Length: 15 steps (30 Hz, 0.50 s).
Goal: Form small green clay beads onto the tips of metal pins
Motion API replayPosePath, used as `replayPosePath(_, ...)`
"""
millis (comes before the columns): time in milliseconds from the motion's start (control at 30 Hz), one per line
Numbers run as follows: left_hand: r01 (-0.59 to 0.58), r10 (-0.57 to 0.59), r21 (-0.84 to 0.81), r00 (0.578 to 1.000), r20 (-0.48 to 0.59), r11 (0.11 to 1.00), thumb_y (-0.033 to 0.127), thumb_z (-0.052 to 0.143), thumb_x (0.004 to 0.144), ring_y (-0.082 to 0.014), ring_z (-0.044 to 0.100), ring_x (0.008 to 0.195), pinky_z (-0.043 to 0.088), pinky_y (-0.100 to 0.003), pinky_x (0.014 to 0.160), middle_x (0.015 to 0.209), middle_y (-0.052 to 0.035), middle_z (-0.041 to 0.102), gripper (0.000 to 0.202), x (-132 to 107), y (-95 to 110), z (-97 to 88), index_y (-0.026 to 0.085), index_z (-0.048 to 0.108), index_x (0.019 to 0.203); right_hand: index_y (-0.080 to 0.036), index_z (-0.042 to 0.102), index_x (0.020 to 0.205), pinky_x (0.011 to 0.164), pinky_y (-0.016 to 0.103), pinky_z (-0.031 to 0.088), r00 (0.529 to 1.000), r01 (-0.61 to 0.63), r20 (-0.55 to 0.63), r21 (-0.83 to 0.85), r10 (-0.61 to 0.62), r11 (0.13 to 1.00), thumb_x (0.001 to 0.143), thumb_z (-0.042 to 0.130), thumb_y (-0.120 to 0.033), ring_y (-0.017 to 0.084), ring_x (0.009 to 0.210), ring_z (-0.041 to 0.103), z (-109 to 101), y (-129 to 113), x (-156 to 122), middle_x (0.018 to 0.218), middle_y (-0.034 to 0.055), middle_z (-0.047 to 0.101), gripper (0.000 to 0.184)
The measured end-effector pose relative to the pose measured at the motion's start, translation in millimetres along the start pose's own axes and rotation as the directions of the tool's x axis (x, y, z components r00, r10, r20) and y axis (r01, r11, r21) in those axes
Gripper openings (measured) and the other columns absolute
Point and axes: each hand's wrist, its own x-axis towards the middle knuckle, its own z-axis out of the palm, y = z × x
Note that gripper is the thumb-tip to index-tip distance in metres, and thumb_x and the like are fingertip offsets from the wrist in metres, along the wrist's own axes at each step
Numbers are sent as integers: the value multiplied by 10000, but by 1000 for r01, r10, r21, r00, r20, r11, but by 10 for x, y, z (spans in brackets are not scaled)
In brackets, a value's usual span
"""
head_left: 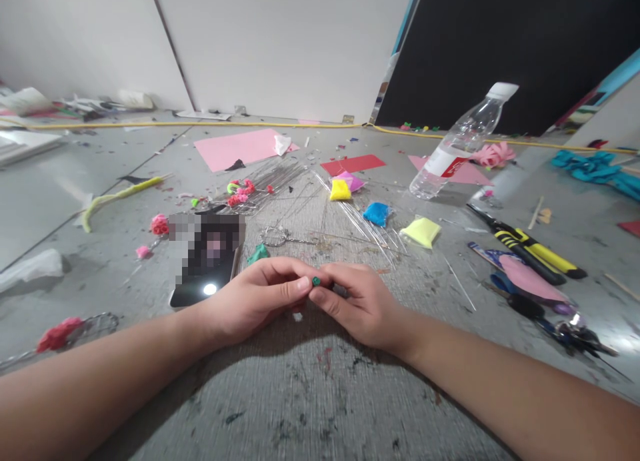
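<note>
My left hand (pixel 270 291) and my right hand (pixel 357 301) meet at the middle of the table. Between their thumbs and fingertips sits a small dark green piece of clay (pixel 316 281), pinched from both sides. Most of my curled fingers are hidden behind the thumbs. Just beyond my left hand lies a larger green lump of clay (pixel 259 253). Past the hands is a loop of twisted wire (pixel 275 235). A phone (pixel 207 261) with a bright light spot on its screen lies left of my left hand.
Yellow (pixel 341 190), blue (pixel 377 213) and pale yellow clay packets (pixel 421 233) lie beyond my hands, beside loose thin wires (pixel 360 221). A water bottle (pixel 457 147) stands at the back right. Yellow-black pliers (pixel 530 247) and keys (pixel 580 334) lie to the right; pink-red clay on wire (pixel 60 334) at left.
</note>
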Motion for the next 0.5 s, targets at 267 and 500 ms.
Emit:
replayPosePath(267,-10,9,8,1000,10,1000,435,896,755,-116,552,690,461,-225,645,775,-35,684,297,-14,13,-10,194,830,915,-217,480,729,577,268,382,999,31,9,10,-31,999,1005,543,-345,120,602,461,-12,-31,-2,652,-43,450,311)
replayPosePath(500,-35,34,37,999,27,999,448,879,774,-127,535,692,451,-228,633,745,-36,661,286,-2,6,-11,204,844,919,-223,473,730,593,275,403,999,33,18,25,-34,999,1013,505,-310,125,611,467,-16,-52,9,657,-40,456,297)
